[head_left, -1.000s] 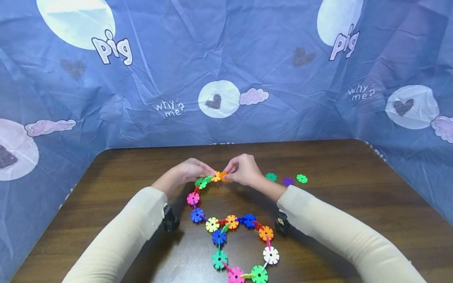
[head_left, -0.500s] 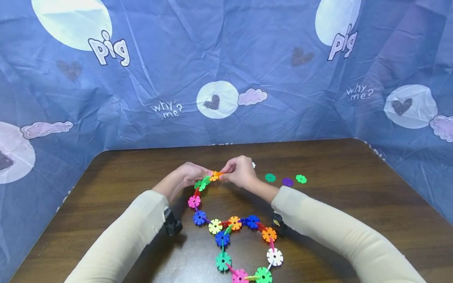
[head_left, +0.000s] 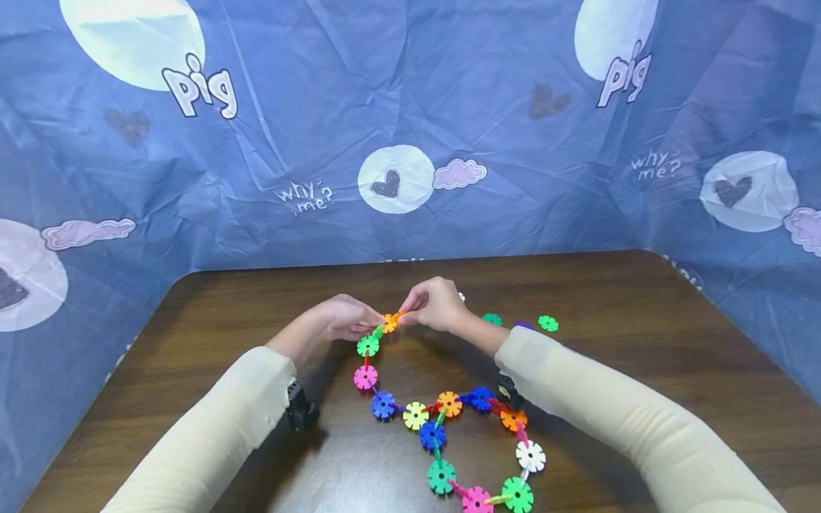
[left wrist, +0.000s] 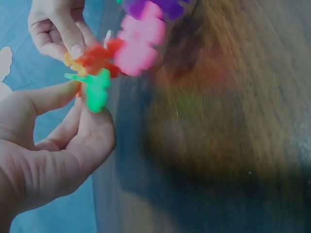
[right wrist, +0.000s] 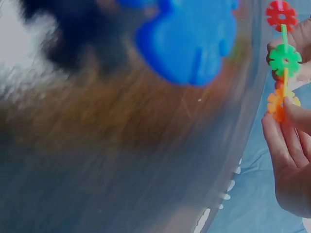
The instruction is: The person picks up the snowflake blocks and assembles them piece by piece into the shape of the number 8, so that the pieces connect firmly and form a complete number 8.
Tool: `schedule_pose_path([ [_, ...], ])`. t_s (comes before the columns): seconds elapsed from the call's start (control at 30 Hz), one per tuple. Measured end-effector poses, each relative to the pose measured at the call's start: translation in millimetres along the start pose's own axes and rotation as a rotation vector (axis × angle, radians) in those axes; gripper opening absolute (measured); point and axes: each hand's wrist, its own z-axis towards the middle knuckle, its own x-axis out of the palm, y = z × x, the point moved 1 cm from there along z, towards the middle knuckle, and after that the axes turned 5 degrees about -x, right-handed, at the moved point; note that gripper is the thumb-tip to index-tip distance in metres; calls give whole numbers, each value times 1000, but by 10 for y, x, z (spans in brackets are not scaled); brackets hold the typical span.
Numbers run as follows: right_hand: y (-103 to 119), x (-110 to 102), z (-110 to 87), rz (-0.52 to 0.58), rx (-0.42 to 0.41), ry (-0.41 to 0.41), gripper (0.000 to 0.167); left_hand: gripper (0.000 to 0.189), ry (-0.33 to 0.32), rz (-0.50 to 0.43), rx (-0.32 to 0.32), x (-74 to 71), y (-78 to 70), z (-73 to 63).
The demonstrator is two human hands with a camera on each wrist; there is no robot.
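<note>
A chain of colourful notched interlocking discs runs from my hands down to a closed loop on the table, with a white disc (head_left: 530, 456) on its right side. At the chain's far end my left hand (head_left: 346, 317) pinches beside a yellow-orange disc (head_left: 389, 324), close to a green disc (left wrist: 97, 92). My right hand (head_left: 436, 305) pinches an orange disc (right wrist: 277, 104) between thumb and fingers, right against the yellow-orange one. A pink disc (head_left: 365, 377) and a blue disc (head_left: 383, 405) follow along the chain. The right hand's fingertips partly hide the orange disc.
Loose discs lie right of the right hand: a green disc (head_left: 548, 323), a teal disc (head_left: 492, 319) and a purple disc (head_left: 523, 325) partly behind the sleeve. A white piece (head_left: 461, 296) peeks out behind the right hand. A blue printed cloth (head_left: 410, 107) hangs behind the wooden table (head_left: 224, 306).
The loop and lower chain have slid to the right on the table. Both hands stay close together at the chain's end. The orange disc now sits tilted against the yellow-orange one.
</note>
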Motion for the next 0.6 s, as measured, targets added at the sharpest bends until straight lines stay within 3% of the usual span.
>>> schedule_pose_path([
  [0.17, 28, -30, 0, 8, 5, 51, 13, 37, 15, 112, 41, 4, -34, -10],
  [0.43, 7, -252, 6, 63, 53, 153, 17, 36, 63, 119, 65, -13, -57, -6],
  [0.6, -186, -582, -34, -93, 40, 186, 24, 33, 38, 128, 54, -60, -46, 1],
])
